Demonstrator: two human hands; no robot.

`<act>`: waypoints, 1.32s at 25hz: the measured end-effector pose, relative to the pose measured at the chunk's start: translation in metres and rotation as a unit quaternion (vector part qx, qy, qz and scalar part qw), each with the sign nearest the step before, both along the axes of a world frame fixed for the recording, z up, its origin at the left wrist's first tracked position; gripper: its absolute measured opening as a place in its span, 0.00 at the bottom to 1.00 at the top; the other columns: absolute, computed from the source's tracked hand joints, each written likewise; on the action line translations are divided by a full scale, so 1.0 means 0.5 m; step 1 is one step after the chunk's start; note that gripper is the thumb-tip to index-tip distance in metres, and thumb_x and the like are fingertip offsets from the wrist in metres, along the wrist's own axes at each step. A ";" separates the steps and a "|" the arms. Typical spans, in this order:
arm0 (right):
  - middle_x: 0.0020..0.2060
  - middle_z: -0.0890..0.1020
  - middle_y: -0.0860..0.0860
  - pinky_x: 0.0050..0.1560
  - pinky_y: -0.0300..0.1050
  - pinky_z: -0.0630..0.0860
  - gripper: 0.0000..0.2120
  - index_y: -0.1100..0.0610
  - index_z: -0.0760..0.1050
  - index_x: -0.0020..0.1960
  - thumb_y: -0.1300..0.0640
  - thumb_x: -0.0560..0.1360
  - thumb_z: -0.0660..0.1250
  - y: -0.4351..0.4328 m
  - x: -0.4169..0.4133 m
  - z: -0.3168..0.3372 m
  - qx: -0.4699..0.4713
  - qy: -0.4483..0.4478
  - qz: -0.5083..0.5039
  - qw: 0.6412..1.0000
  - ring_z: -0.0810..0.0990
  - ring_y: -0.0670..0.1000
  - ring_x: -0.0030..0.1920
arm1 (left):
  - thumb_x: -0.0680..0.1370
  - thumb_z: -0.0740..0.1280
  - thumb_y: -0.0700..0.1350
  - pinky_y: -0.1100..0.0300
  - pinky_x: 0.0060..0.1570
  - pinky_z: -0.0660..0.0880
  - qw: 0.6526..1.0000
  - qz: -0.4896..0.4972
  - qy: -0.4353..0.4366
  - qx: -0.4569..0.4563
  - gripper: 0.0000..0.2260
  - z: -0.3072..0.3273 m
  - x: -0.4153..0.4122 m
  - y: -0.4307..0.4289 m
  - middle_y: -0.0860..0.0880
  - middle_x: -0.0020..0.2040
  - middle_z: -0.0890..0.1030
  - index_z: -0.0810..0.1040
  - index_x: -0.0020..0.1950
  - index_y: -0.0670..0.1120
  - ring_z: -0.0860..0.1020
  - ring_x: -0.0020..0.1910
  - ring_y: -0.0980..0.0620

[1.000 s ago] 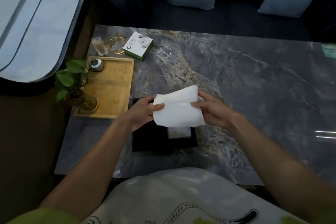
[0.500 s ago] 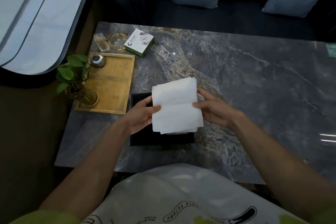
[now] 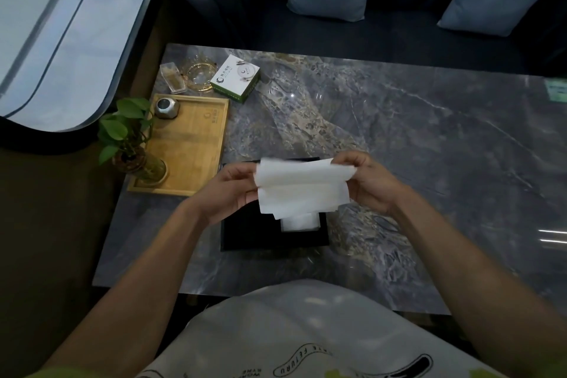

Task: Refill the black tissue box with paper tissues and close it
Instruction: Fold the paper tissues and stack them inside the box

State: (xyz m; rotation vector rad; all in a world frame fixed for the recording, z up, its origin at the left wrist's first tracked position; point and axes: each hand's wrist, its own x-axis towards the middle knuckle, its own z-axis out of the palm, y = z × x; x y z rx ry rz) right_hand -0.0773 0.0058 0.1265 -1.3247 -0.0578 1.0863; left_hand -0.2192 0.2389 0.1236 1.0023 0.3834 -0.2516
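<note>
The black tissue box (image 3: 254,233) lies on the marble table near its front edge, with a strip of white tissue showing in its opening (image 3: 300,221). Above the box I hold a stack of white paper tissues (image 3: 302,190), its top edge folded toward me. My left hand (image 3: 228,190) pinches the stack's left edge. My right hand (image 3: 369,182) pinches its right edge. The stack hides most of the box's top.
A wooden tray (image 3: 196,147) with a small metal pot (image 3: 165,107) and a potted plant (image 3: 129,138) sits left of the box. Behind it stand a glass ashtray (image 3: 199,75), a clear holder (image 3: 173,78) and a green-white carton (image 3: 236,77). Sofa cushions lie beyond the table.
The tissue stack's top edge has folded over toward me, and both hands have shifted up to its upper corners. The stack was held flat and upright before.
</note>
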 end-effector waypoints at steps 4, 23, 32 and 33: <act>0.37 0.83 0.49 0.32 0.40 0.75 0.25 0.53 0.80 0.31 0.73 0.77 0.55 0.008 0.005 0.021 -0.007 -0.035 0.043 0.998 0.80 0.48 0.37 | 0.78 0.54 0.28 0.63 0.46 0.80 0.999 -0.024 0.010 0.031 0.23 0.022 0.012 0.015 0.46 0.49 0.86 0.86 0.40 0.43 0.83 0.51 0.50; 0.50 0.79 0.58 0.39 0.46 0.73 0.16 0.54 0.76 0.60 0.45 0.77 0.64 0.046 -0.016 0.025 -0.044 0.004 0.073 0.996 0.79 0.55 0.45 | 0.78 0.66 0.45 0.62 0.42 0.77 0.961 -0.203 0.048 0.184 0.09 0.030 0.031 -0.011 0.48 0.50 0.84 0.80 0.57 0.44 0.83 0.47 0.51; 0.57 0.83 0.55 0.53 0.49 0.79 0.21 0.57 0.77 0.60 0.57 0.69 0.76 0.024 -0.062 -0.042 -0.050 0.054 0.012 0.997 0.82 0.54 0.56 | 0.76 0.69 0.47 0.49 0.54 0.77 0.985 -0.014 0.100 0.139 0.14 -0.034 0.009 -0.065 0.43 0.56 0.82 0.77 0.59 0.42 0.81 0.54 0.45; 0.57 0.83 0.56 0.54 0.50 0.79 0.20 0.58 0.76 0.61 0.58 0.70 0.75 0.026 -0.068 -0.047 -0.063 0.057 -0.002 0.996 0.82 0.55 0.57 | 0.76 0.70 0.48 0.49 0.54 0.78 0.984 0.012 0.109 0.143 0.15 -0.041 0.007 -0.072 0.43 0.56 0.82 0.77 0.59 0.42 0.81 0.54 0.45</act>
